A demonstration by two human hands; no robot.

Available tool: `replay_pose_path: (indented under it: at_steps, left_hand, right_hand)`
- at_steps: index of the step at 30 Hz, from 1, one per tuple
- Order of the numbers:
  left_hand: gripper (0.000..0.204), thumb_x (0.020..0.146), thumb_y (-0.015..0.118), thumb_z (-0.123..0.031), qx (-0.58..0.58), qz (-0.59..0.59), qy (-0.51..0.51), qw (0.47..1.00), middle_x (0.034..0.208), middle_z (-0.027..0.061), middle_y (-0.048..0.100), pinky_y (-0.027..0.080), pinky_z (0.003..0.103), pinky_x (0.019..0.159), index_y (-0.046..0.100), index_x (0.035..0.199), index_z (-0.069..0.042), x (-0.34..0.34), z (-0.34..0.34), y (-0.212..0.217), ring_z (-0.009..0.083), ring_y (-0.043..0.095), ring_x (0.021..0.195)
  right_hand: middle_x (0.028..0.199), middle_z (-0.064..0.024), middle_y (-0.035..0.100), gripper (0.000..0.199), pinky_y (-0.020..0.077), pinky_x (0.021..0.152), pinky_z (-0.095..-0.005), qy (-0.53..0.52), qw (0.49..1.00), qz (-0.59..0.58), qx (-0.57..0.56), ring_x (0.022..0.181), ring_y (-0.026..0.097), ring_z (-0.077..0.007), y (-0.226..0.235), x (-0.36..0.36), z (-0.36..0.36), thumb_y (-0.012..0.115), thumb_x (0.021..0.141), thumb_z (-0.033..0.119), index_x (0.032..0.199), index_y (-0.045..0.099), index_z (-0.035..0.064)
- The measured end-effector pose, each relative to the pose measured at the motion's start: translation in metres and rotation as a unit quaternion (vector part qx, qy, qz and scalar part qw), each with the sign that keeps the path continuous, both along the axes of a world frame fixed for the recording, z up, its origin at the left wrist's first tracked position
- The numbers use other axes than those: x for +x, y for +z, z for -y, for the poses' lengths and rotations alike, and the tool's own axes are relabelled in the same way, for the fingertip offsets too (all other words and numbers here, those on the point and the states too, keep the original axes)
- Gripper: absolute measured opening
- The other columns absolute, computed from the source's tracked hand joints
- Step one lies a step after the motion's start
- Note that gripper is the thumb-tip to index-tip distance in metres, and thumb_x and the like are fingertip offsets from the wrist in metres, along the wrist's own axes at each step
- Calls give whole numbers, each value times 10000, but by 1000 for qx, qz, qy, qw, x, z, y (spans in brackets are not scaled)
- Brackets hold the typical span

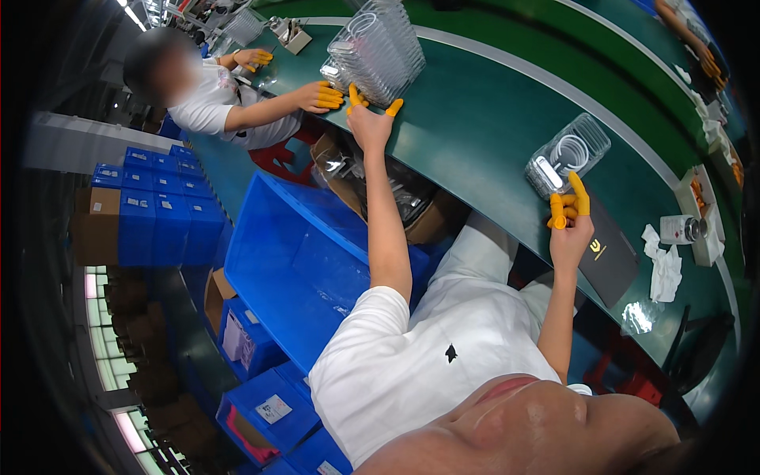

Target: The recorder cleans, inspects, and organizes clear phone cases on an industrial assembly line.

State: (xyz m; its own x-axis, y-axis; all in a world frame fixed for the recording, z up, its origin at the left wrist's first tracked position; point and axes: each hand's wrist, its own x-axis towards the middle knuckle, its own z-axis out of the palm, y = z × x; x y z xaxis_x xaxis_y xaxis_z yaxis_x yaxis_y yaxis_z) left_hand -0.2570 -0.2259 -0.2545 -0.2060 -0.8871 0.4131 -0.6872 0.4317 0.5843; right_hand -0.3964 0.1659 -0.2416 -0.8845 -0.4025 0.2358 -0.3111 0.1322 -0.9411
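My right hand (571,229) is the nearer one, at the close end of a clear plastic tray (595,141) on the green table (483,162). A white plug (548,172) and a coiled white cable (569,150) sit inside. To handle it well, I judge, I should guide it by the rim with light fingertips, hold it level so the coil doesn't spring up, and avoid squeezing the thin wall. My forefinger reaches forward to the tray's edge while the other fingers curl; whether I'm pinching or only resting there, I can't tell. A black box (613,265) lies just beside that wrist.

Farther off, my left arm stretches straight over a blue bin (294,245). My left hand (370,127) is at the foot of a leaning stack of clear trays (388,55), thumb and forefinger spread apart along its near side. Steady, low pressure seems wisest there, as a sharp tug could topple it. A co-worker's yellow-tipped hand (320,96) is just beside mine.
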Motion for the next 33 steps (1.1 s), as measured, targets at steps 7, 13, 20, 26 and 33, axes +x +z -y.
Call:
replay_pose_path:
  at_steps: [7, 13, 20, 26, 33]
  left_hand:
    - [1054, 608, 945, -424, -14, 16, 17, 1000, 1141, 233, 679, 480, 466, 949, 463, 1418, 49, 2, 3, -1, 392, 624, 1082]
    - [1053, 599, 951, -417, -16, 11, 25, 999, 1123, 236, 695, 510, 473, 921, 481, 1408, 66, -2, -6, 7, 392, 653, 1065]
    - [990, 598, 950, -425, -40, -1, 21, 999, 1103, 234, 702, 516, 473, 913, 534, 1342, 80, 0, -1, 0, 392, 659, 1053]
    - [967, 601, 945, -434, -52, 5, 21, 998, 1102, 231, 704, 517, 468, 915, 552, 1317, 84, 1, 3, -5, 385, 662, 1055]
    - [942, 603, 944, -438, -45, 14, 28, 999, 1111, 230, 703, 515, 466, 921, 566, 1294, 79, 0, 3, -4, 389, 661, 1060]
  right_hand:
    - [810, -39, 627, 490, 393, 565, -216, -9, 1000, 2, 22, 627, 511, -79, -1, 0, 0, 720, 893, -4, 1365, 623, 87]
    - [829, -44, 639, 521, 419, 591, -211, -6, 1000, -5, 9, 651, 555, -81, -5, -1, -1, 704, 881, -37, 1376, 616, 96]
    - [865, -51, 651, 540, 455, 607, -220, -8, 1000, 11, 22, 679, 583, -87, -2, 1, -2, 686, 878, -61, 1388, 610, 99]
    - [890, -61, 659, 545, 482, 628, -219, -4, 1000, 5, 23, 709, 613, -99, -7, -1, -3, 679, 876, -73, 1390, 607, 94]
    - [892, -68, 666, 541, 490, 637, -228, -4, 1000, 12, 25, 715, 620, -105, -8, -2, -4, 674, 874, -73, 1386, 608, 88]
